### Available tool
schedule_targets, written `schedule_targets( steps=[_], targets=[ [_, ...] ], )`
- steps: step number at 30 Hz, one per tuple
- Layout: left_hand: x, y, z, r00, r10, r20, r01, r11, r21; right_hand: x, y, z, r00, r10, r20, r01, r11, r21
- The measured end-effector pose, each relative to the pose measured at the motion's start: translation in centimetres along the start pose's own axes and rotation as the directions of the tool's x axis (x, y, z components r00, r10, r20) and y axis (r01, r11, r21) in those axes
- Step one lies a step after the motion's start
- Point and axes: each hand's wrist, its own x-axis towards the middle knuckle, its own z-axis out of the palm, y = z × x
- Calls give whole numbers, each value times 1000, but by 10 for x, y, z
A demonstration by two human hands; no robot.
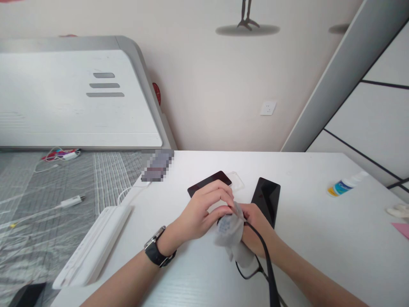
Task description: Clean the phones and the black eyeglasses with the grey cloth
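White case [92, 245] lies along left edge of bench [306, 209], seemingly clear of my reach. My left hand [206, 209] pinches grey cloth [228, 232], partly covering glasses [268, 262]. My right hand [259, 230] grips glasses above near bench, apparently bracing frame; fingertips hidden. Dark phone [266, 198] beyond, bottle [345, 186] farther right, likely leaving both hands room.

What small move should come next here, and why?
Probably a light rub of the grey cloth by the left hand, with the right hand steadying the glasses. Both hands meet at the cloth, which is bunched about the far part of the glasses, while a rim shows below it.
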Motion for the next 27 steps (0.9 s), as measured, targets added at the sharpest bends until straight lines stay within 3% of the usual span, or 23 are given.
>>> schedule_targets(
  steps=[2,8,13,19,24,27],
  targets=[
    [0,0,0,1000,1,0,-1,1000,13,-1,3,0,1000,6,-11,-6,1000,-24],
    [1,0,-5,997,47,-59,-43,997,58,0,-3,-4,995,-29,94,14,987,160],
    [0,-1,1,998,54,23,-55,996,73,0,0,-2,998,-39,41,39,999,0],
    [1,-3,-6,998,62,-32,-60,996,72,-1,-4,-6,977,8,215,-39,989,141],
    [2,-2,1,998,63,16,-64,996,66,3,-2,0,997,-62,37,62,998,3],
    [2,-2,2,999,50,22,-51,997,56,2,0,-1,996,-64,55,68,995,-67]
  ],
)
